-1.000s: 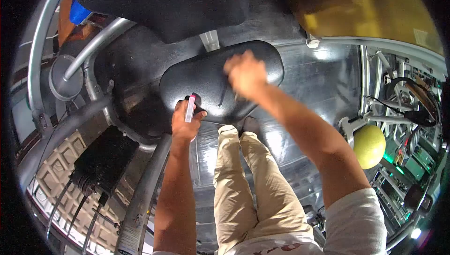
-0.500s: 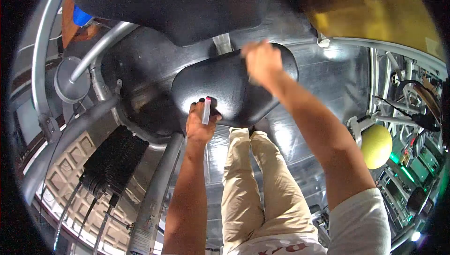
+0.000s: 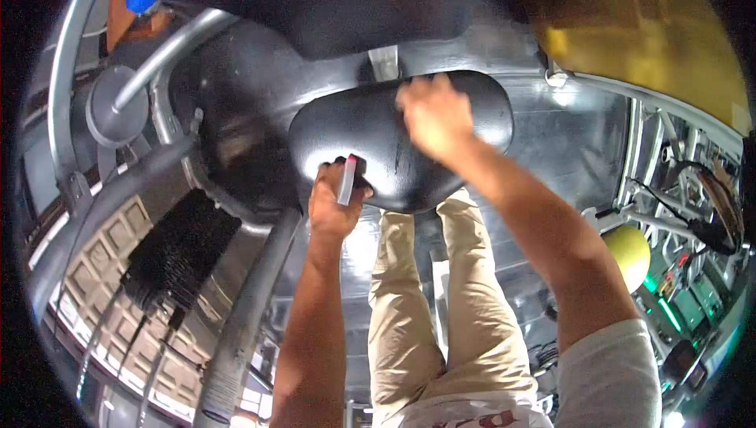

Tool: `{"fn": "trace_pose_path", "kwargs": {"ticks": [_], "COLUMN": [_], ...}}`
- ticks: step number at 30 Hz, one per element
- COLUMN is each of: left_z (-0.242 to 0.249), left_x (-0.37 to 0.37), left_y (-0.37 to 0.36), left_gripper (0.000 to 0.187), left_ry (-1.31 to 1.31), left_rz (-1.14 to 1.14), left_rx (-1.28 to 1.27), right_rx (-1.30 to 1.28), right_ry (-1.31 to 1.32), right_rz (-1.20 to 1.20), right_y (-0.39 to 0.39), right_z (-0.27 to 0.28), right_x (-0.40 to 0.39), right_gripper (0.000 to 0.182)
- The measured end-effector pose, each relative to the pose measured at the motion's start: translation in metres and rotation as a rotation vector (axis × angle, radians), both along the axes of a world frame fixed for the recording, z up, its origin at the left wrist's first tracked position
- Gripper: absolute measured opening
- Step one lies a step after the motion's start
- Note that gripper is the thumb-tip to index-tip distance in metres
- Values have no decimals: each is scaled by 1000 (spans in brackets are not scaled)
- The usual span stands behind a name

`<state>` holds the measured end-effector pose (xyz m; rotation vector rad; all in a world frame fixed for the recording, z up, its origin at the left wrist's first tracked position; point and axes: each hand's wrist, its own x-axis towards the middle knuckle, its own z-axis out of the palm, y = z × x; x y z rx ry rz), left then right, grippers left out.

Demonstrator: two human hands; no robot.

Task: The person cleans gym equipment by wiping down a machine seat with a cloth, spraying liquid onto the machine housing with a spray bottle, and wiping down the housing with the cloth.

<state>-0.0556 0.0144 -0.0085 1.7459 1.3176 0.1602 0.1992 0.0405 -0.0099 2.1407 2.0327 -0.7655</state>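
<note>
A black padded seat (image 3: 370, 125) lies below the head camera, its surface shiny. Over its left part, my left hand (image 3: 335, 200) has its fingers closed round a slim translucent object with a red end (image 3: 346, 180). My right hand (image 3: 437, 117) rests on or just above the middle of the same pad, fingers curled and slightly blurred. Whatever lies under the right fingers is hidden.
A large black pad (image 3: 315, 3) spans the top. Metal tubes (image 3: 169, 58) and a black weight stack (image 3: 185, 251) stand at the left. A yellow surface (image 3: 638, 42) is at the upper right, a yellow-green ball (image 3: 628, 259) and racks below it.
My right hand has moved slightly left and down over the pad. The legs stand further apart, and the view has shifted a little. My left hand keeps its hold.
</note>
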Motion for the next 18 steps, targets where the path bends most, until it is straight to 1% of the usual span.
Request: {"fn": "trace_pose_path", "kwargs": {"ticks": [1,2,3,4,5,6,7,8,9,10,11,12,13,14,15,16,17,18], "left_z": [-1,9,-9,-9,-4,-10,-8,-5,-2,3,9,1,-6,-14,-14,-11,-6,-4], "left_x": [1,8,0,2,6,4,5,8,9,11,14,12,9,6,6,8,10,10], "left_y": [0,2,-4,-2,-2,-9,-9,-8,-9,-7,-7,-10,-15,-20,-20,-21,-23,-27], "left_gripper": [47,46,46,45,44,44,44,44,44,43,44,45,46,47,49,45,42,38], "left_ry": [41,133,98,108,120,68,70,73,78,102,35,-50,-47,-44,-6,-26,-45,-57], "left_rz": [-2,37,70,93,116,202,216,233,247,234,212,278,301,324,345,348,348,466], "left_rx": [4,-46,-114,-113,-112,-130,-129,-124,-125,-73,-30,-84,-88,-91,-94,-56,-17,-64], "right_rx": [30,71,107,141,81,-61,59,34,96,177,262,226,115,48,141,146,190,183], "right_ry": [4,8,6,0,26,73,127,208,305,303,297,198,58,32,-4,-36,16,18], "right_rz": [-81,-100,-129,-155,-112,-30,107,186,251,258,266,232,208,125,47,-2,-119,-75], "right_y": [19,19,14,9,-11,-35,-71,-98,-120,-119,-112,-91,-58,-28,-6,15,19,14], "right_z": [-10,-14,-15,-13,4,10,12,14,5,8,6,13,19,16,-1,-9,-18,-18], "right_x": [14,9,1,-9,-27,-48,-64,-75,-80,-72,-63,-56,-40,-19,-2,13,15,8], "right_gripper": [23,23,23,23,23,25,29,33,32,29,27,22,20,19,19,19,20,19]}}
